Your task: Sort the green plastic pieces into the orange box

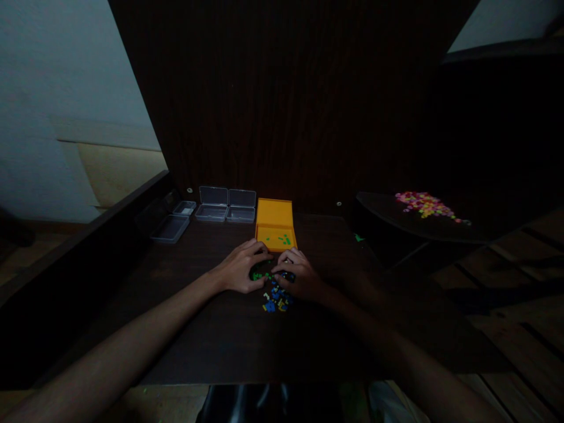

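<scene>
My left hand point(245, 267) rests on the dark table, thumb and fingers apart, curved around a few small green toy bricks point(257, 276). Opposite it, my right hand point(299, 275) has its fingers curled, with thumb and index finger close together beside the green bricks. Whatever lies between those fingertips is too small to make out. A mixed pile of blue, yellow and white bricks point(277, 298) lies just below both hands, partly covered by the right one. Beyond the fingers stands an open yellow box point(275, 212) with several green bricks point(287, 239) inside.
Open clear plastic cases point(212, 212) line the back left, with another clear case point(171, 229) nearer the left side board point(110, 220). Colourful small beads point(425, 204) are heaped on a dark shelf point(379, 205) at right. A dark panel point(282, 106) closes off the back.
</scene>
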`<state>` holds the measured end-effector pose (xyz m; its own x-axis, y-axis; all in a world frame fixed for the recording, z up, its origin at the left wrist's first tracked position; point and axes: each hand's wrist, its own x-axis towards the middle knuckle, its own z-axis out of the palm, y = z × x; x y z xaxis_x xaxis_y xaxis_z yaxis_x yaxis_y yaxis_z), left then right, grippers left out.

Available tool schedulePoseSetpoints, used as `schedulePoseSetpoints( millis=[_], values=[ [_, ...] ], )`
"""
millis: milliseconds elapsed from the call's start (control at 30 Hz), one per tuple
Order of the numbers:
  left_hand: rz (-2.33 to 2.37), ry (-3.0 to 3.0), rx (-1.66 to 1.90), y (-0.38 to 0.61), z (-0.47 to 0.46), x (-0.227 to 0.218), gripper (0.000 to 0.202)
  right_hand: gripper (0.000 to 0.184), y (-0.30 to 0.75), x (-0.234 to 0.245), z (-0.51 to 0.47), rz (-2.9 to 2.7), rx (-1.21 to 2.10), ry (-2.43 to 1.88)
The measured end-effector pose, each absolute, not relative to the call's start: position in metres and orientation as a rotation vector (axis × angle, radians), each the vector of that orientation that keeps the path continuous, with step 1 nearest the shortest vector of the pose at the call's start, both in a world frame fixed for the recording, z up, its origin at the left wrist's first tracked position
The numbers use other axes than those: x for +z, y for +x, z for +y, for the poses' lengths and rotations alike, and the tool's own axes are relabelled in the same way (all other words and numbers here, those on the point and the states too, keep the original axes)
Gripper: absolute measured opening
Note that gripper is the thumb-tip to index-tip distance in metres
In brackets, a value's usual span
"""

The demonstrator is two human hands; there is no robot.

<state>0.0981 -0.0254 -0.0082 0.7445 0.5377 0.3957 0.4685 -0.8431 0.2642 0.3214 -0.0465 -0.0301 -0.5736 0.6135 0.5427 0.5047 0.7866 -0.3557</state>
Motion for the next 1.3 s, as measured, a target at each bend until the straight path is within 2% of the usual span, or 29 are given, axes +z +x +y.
schedulePoseSetpoints(
  millis=[433,1300],
  values=[
    [0.882,2.808,0.694,0.0987,-0.0232,-0.0151,0.029,0.008,0.3193,-0.0312,-0.0441,-2.269,0.315,-0.809],
    [0.869,2.745,0.729,0.0961,-0.0222,-0.0139,0.029,0.003,0.3167,-0.0363,-0.0390,-2.235,0.330,-0.802]
  ],
)
